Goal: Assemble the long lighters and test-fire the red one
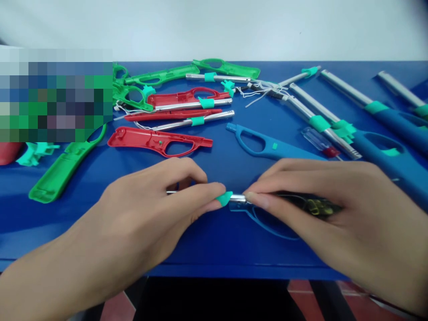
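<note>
My left hand [143, 214] pinches a teal plastic trigger piece [225, 199] between thumb and finger. A shiny metal tube [237, 198] runs out of that piece to the right. The thumb and fingertips of my right hand [334, 200] are closed on the tube's other end. Just beneath lies a blue lighter handle shell [238, 207], partly covered by my right hand. Dark and yellowish parts [321, 207] show under the right palm; I cannot make out what they are. Most of the tube is hidden by my fingers.
Red handle halves [140, 140], green handle halves [60, 174] and metal tubes with teal pieces [200, 121] lie on the blue table [214, 256]. A blue handle half [257, 142] and a clear screwdriver [317, 139] lie ahead. Assembled blue lighters [377, 156] rest at right.
</note>
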Available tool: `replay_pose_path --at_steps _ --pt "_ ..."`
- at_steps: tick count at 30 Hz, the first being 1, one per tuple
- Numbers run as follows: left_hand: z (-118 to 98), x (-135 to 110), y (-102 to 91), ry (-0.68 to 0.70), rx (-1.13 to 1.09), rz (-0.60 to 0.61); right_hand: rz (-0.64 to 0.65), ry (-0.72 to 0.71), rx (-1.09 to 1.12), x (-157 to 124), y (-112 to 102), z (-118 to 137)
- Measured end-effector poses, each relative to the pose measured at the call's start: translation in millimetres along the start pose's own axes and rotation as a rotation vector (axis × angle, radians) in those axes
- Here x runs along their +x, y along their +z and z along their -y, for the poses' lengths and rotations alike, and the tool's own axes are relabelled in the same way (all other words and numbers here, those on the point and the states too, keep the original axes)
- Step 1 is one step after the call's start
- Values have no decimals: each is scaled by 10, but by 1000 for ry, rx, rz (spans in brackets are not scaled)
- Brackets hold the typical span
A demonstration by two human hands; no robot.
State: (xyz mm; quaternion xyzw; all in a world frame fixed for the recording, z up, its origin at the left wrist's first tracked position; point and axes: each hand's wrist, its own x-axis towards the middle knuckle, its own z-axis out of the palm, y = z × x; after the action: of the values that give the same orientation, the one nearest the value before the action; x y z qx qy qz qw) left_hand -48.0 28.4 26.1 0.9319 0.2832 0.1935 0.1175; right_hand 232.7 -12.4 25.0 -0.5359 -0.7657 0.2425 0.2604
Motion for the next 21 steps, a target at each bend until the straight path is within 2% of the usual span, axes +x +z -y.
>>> replay_pose_path --at_steps 5,9,21 --pt "15 55 -13 29 -56 2 29 -19 19 26 -16 36" --pt "50 66 -28 -17 -102 16 57 -79 -21 7 -34 30" --pt "99 94 -56 -61 -143 43 20 -178 -70 4 -9 6"
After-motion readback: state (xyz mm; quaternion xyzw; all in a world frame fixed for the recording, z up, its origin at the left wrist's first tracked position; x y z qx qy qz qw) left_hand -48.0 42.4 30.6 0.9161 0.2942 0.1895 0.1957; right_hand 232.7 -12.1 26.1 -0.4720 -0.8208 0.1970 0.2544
